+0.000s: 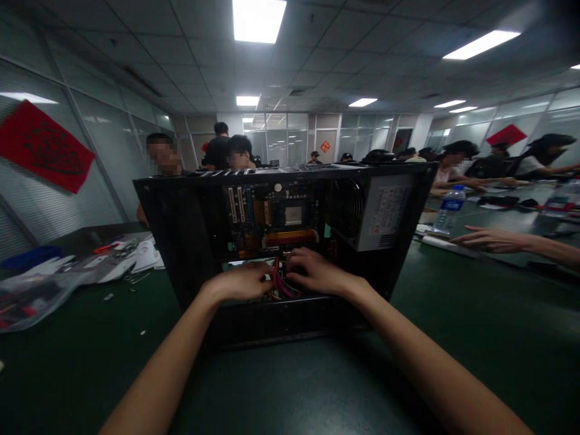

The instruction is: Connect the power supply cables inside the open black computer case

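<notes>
An open black computer case (pixel 290 311) stands before me, its inside facing me. Both my hands reach into its lower part, at a bundle of red, purple and yellow cables (pixel 278 283). From the left, my left hand (pixel 242 281) has its fingers closed on the bundle. My right hand (pixel 319 272) curls its fingers round the bundle's other side; some fingertips are hidden. Behind them is the motherboard (pixel 276 208) with its bare processor socket area (pixel 293 215). A grey power supply (pixel 387 211) with a black fan (pixel 347 208) fills the upper right corner.
On the left of the green table (pixel 113 362) lie a clear plastic bag (pixel 40 302), papers and small parts. A water bottle (pixel 451 208) stands at the right, near another person's hand (pixel 493 240). Several people sit or stand beyond the case.
</notes>
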The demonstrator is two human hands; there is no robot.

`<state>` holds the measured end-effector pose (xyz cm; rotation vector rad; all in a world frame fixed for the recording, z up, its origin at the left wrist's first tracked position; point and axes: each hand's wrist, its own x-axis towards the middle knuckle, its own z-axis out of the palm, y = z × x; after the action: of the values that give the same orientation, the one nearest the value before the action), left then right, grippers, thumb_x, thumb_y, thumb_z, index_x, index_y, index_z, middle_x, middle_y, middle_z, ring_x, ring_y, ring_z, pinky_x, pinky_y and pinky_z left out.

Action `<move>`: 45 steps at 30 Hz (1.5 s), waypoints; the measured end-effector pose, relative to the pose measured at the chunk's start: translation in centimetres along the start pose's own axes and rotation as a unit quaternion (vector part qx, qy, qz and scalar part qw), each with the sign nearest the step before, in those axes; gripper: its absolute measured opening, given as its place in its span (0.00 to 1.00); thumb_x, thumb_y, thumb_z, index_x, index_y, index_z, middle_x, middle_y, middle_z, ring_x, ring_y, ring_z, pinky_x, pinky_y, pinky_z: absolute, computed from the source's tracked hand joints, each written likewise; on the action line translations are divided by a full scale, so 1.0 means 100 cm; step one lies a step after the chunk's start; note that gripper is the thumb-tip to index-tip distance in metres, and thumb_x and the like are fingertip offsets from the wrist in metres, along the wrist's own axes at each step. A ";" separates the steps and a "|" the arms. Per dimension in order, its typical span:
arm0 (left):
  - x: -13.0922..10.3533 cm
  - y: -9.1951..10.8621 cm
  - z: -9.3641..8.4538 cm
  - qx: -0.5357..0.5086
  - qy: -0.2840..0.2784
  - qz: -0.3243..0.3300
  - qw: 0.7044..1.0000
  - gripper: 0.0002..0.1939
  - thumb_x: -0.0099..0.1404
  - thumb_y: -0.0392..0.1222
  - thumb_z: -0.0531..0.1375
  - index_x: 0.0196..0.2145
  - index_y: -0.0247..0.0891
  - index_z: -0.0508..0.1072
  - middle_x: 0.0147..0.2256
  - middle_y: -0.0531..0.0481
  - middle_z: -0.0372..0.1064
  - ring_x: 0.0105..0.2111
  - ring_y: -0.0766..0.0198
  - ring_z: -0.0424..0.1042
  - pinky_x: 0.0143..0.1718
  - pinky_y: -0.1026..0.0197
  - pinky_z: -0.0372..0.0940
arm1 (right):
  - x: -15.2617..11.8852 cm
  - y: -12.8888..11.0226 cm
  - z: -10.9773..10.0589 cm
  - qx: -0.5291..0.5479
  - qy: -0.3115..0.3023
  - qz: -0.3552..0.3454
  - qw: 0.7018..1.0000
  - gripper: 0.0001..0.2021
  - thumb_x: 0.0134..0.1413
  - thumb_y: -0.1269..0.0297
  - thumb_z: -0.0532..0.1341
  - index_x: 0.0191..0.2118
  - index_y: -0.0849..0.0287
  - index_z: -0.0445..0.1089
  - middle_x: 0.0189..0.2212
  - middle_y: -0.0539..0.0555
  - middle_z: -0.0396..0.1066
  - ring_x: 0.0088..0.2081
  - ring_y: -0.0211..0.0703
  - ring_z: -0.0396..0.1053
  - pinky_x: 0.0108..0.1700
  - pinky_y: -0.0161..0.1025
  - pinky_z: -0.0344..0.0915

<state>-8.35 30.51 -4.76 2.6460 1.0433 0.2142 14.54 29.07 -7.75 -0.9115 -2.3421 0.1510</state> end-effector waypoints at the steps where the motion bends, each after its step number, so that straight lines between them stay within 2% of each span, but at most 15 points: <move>1: 0.001 0.001 0.001 -0.006 -0.009 -0.004 1.000 0.16 0.65 0.44 0.55 0.45 0.43 0.77 0.44 0.48 0.78 0.41 0.58 0.76 0.42 0.62 0.67 | 0.001 -0.003 -0.002 0.021 0.005 -0.001 1.000 0.09 0.64 0.62 0.58 0.38 0.60 0.74 0.37 0.55 0.73 0.41 0.44 0.69 0.44 0.41 0.63; 4: 0.003 0.006 0.003 -0.014 -0.034 -0.032 0.999 0.16 0.65 0.47 0.54 0.44 0.40 0.77 0.42 0.45 0.78 0.39 0.55 0.76 0.39 0.60 0.67 | 0.001 -0.010 -0.005 0.128 -0.064 0.017 0.990 0.15 0.66 0.56 0.55 0.36 0.60 0.74 0.31 0.51 0.73 0.34 0.41 0.69 0.38 0.37 0.63; 6: 0.006 0.009 0.005 -0.010 -0.028 -0.054 0.998 0.13 0.63 0.46 0.56 0.39 0.39 0.77 0.36 0.45 0.78 0.34 0.56 0.75 0.32 0.61 0.64 | -0.001 -0.011 -0.005 0.190 -0.118 0.021 0.974 0.14 0.64 0.54 0.57 0.38 0.59 0.73 0.33 0.51 0.74 0.35 0.41 0.70 0.39 0.36 0.64; 9: 0.010 0.014 0.006 -0.005 0.027 -0.083 0.996 0.11 0.64 0.42 0.54 0.33 0.38 0.76 0.32 0.46 0.77 0.30 0.58 0.74 0.27 0.62 0.58 | -0.003 -0.012 -0.004 0.239 -0.130 0.031 0.962 0.12 0.61 0.54 0.60 0.41 0.58 0.69 0.37 0.52 0.73 0.38 0.41 0.70 0.40 0.36 0.65; 12: 0.012 0.015 0.005 0.010 0.095 -0.111 0.989 0.13 0.67 0.41 0.52 0.31 0.38 0.74 0.31 0.45 0.76 0.28 0.60 0.73 0.27 0.62 0.57 | -0.003 -0.013 -0.003 0.230 -0.128 0.054 0.963 0.15 0.56 0.53 0.64 0.41 0.58 0.66 0.35 0.50 0.69 0.35 0.40 0.67 0.36 0.35 0.63; 14: 0.012 0.015 0.004 0.026 0.130 -0.124 0.983 0.13 0.67 0.42 0.52 0.32 0.38 0.75 0.32 0.45 0.77 0.29 0.59 0.74 0.27 0.62 0.57 | -0.002 -0.014 -0.002 0.205 -0.088 0.065 0.973 0.18 0.52 0.53 0.68 0.41 0.57 0.63 0.34 0.49 0.66 0.34 0.38 0.64 0.35 0.35 0.62; 16: 0.011 0.015 0.002 0.038 0.163 -0.126 0.978 0.11 0.66 0.42 0.53 0.34 0.39 0.75 0.34 0.45 0.77 0.32 0.59 0.74 0.29 0.62 0.59 | -0.001 -0.014 -0.002 0.219 -0.005 0.073 0.973 0.19 0.51 0.55 0.68 0.40 0.56 0.61 0.33 0.47 0.63 0.33 0.37 0.61 0.36 0.34 0.61; 20: 0.009 0.019 -0.004 0.020 0.174 -0.105 0.979 0.12 0.66 0.45 0.54 0.32 0.39 0.76 0.32 0.47 0.77 0.32 0.60 0.74 0.31 0.62 0.62 | 0.001 -0.016 -0.003 0.296 0.127 0.076 0.944 0.13 0.54 0.58 0.65 0.39 0.56 0.62 0.34 0.48 0.63 0.34 0.37 0.63 0.38 0.34 0.62; 25: 0.006 0.023 -0.015 -0.021 0.161 -0.124 0.979 0.11 0.63 0.43 0.55 0.31 0.38 0.77 0.30 0.47 0.77 0.30 0.60 0.74 0.29 0.63 0.62 | 0.001 -0.024 -0.003 0.264 0.143 0.046 0.953 0.10 0.57 0.59 0.62 0.42 0.57 0.68 0.37 0.51 0.70 0.36 0.38 0.67 0.38 0.35 0.63; 29: 0.004 0.021 -0.020 -0.055 0.125 -0.137 0.981 0.11 0.62 0.43 0.56 0.31 0.38 0.78 0.30 0.47 0.78 0.31 0.59 0.76 0.29 0.63 0.63 | 0.001 -0.029 -0.002 0.183 0.104 0.002 0.978 0.09 0.61 0.61 0.60 0.45 0.56 0.70 0.38 0.52 0.73 0.38 0.40 0.70 0.40 0.36 0.64; 34: 0.006 0.013 -0.017 -0.061 0.203 -0.076 0.974 0.14 0.58 0.35 0.55 0.37 0.40 0.79 0.38 0.47 0.80 0.37 0.58 0.78 0.37 0.60 0.67 | 0.004 -0.032 -0.002 0.211 0.059 0.029 0.975 0.11 0.65 0.59 0.56 0.46 0.57 0.70 0.36 0.52 0.75 0.37 0.41 0.72 0.41 0.37 0.66; 37: 0.008 0.010 -0.015 -0.058 0.200 -0.076 0.975 0.13 0.59 0.34 0.55 0.36 0.39 0.79 0.38 0.46 0.80 0.37 0.58 0.78 0.37 0.60 0.68 | 0.006 -0.032 -0.001 0.261 0.074 0.052 0.961 0.11 0.64 0.57 0.56 0.43 0.57 0.71 0.34 0.51 0.75 0.37 0.41 0.72 0.41 0.37 0.66; 39: 0.009 0.010 -0.016 -0.075 0.190 -0.080 0.976 0.12 0.63 0.38 0.54 0.36 0.38 0.78 0.38 0.46 0.80 0.37 0.58 0.77 0.37 0.60 0.68 | 0.007 -0.032 -0.002 0.306 0.123 0.076 0.941 0.12 0.64 0.55 0.56 0.42 0.57 0.71 0.31 0.51 0.74 0.33 0.40 0.70 0.37 0.36 0.66; 42: 0.010 0.009 -0.017 -0.119 0.190 -0.096 0.970 0.20 0.70 0.48 0.48 0.41 0.37 0.77 0.40 0.45 0.79 0.39 0.57 0.77 0.38 0.59 0.69 | 0.009 -0.034 -0.007 0.368 0.204 0.094 0.902 0.14 0.62 0.52 0.57 0.42 0.57 0.69 0.26 0.49 0.71 0.26 0.37 0.65 0.28 0.34 0.62; 45: 0.011 0.006 -0.013 -0.096 0.199 -0.102 0.970 0.22 0.72 0.48 0.45 0.46 0.38 0.76 0.46 0.43 0.77 0.45 0.54 0.76 0.44 0.56 0.69 | 0.008 -0.039 -0.017 0.414 0.234 0.097 0.874 0.14 0.59 0.51 0.60 0.43 0.56 0.69 0.21 0.45 0.64 0.22 0.34 0.59 0.23 0.33 0.56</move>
<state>-7.47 31.13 -3.29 2.3519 1.3301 0.7840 12.86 26.50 -4.74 -0.6301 -1.4882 0.8432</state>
